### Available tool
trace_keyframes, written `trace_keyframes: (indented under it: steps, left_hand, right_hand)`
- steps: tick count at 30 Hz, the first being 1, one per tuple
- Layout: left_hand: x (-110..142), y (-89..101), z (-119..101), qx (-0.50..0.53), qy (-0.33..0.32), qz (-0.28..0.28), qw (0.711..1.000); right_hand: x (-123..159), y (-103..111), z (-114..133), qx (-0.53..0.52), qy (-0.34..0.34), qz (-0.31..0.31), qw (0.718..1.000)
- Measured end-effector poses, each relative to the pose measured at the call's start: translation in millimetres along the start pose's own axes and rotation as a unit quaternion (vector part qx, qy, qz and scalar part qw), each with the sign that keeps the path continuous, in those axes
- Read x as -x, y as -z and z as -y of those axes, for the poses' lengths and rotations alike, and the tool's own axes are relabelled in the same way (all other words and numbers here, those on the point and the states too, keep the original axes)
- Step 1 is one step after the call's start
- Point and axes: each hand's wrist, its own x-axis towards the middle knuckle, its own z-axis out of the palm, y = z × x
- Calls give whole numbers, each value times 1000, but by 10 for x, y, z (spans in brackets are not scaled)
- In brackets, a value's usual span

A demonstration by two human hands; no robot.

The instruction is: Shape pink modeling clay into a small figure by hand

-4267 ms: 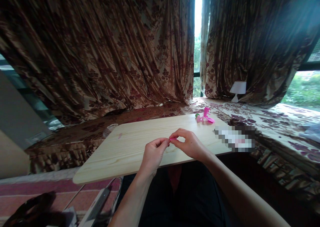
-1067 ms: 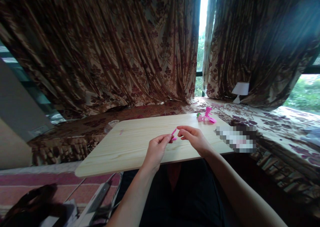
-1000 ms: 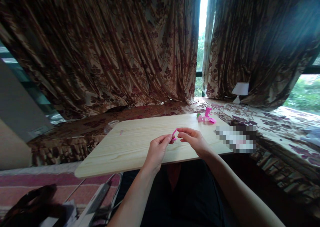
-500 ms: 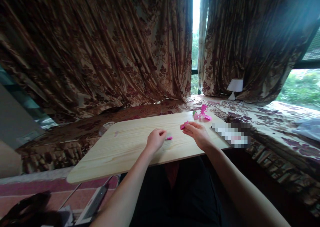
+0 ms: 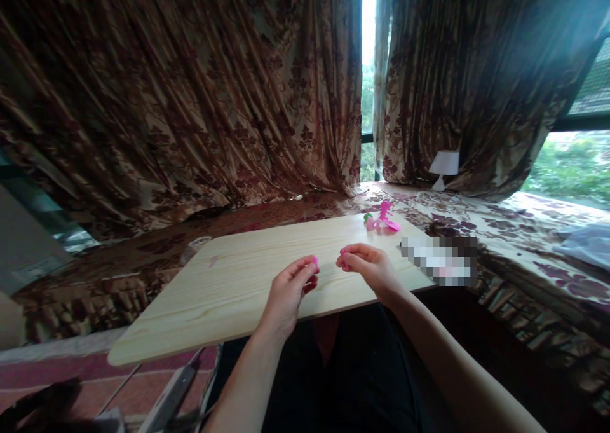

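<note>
Two small bright-pink pieces are held apart above the pale wood-grained rectangular surface. One rounded pink piece is pinched between the thumb and fingers of the left hand; one slim pink piece is gripped at the fingertips of the right hand, and its shape is largely covered by them. A gap is left between the hands.

Beyond the right hand, at the far right corner, an upright bright-pink plastic figure is seen near a small round green piece and a flat pink piece. The right edge is partly covered by a pixelated oblong patch, whose contents cannot be told. Near the left end, a faint pink strip is seen, and a clear crumpled item is placed just past the edge. The near edge is crossed by both forearms. Behind, a white-shaded lamp is set before brown floral curtains.
</note>
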Motion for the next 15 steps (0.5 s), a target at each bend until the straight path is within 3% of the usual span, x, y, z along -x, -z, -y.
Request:
trace_keyframes:
  steps: [2, 4, 11, 15]
  left_hand:
    - [257, 4, -148, 161, 45, 13, 986]
    - [432, 10, -272, 224, 52, 11, 973]
    - [559, 81, -436, 205, 8, -47, 978]
    - [603, 109, -441, 169, -20, -60, 984]
  right_hand:
    - [76, -100, 88, 27, 33, 12, 999]
    - [145, -195, 159, 63, 70, 18, 995]
    - [304, -388, 341, 201, 228, 21, 952]
    - [353, -435, 409, 250, 275, 16, 928]
